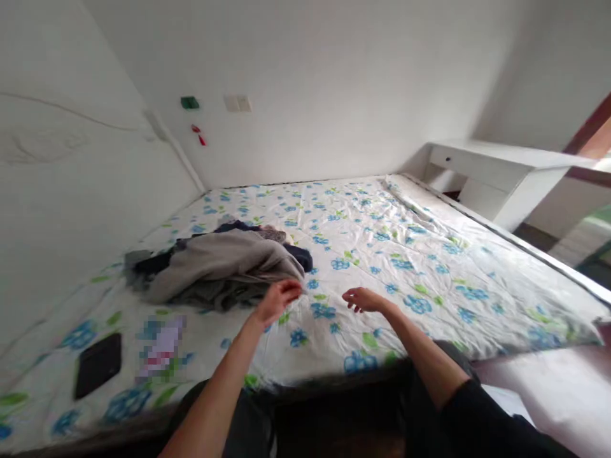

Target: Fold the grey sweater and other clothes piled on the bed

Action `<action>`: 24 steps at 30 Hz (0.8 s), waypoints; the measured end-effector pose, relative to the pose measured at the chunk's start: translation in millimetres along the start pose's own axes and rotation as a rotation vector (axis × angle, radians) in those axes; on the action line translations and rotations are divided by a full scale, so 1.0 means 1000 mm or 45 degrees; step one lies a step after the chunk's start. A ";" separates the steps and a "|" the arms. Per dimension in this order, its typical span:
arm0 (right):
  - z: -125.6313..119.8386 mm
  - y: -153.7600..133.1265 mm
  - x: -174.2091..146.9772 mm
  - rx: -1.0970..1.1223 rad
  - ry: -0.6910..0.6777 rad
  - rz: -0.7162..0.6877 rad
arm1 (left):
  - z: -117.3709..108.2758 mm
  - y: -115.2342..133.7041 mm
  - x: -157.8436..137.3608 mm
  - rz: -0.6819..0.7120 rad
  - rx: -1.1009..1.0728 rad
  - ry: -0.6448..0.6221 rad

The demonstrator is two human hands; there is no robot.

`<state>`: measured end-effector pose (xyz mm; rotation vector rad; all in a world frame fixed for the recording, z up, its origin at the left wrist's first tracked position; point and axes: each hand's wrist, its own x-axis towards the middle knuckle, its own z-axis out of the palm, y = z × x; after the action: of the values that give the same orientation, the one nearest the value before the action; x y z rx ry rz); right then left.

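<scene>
A person's two bare arms reach out over a bed (429, 254) covered in a white sheet printed with blue flowers and green leaves. The left hand (277, 299) pinches the near edge of a crumpled grey fabric garment (224, 264), which lies in a heap on dark navy clothing (300, 256) at the bed's left side. The right hand (363, 299) hovers released, fingers loosely spread, just beside it above the sheet. A flat black rectangular object (98, 364) lies near the front left corner.
</scene>
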<state>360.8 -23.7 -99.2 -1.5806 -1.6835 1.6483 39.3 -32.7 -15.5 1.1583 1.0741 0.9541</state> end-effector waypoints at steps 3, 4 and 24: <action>0.006 -0.007 -0.005 0.311 -0.090 0.012 | 0.067 -0.034 -0.026 -0.121 0.230 -0.814; 0.007 -0.007 -0.007 0.366 -0.107 -0.003 | 0.086 -0.045 -0.032 -0.157 0.278 -1.130; -0.148 0.036 -0.124 1.572 1.312 -0.361 | 0.026 -0.020 0.007 0.068 0.317 0.014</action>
<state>540.4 -60.4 -29.3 -1.0568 -0.1861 0.9705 66.6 -34.5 -34.2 1.3917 1.2009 0.8859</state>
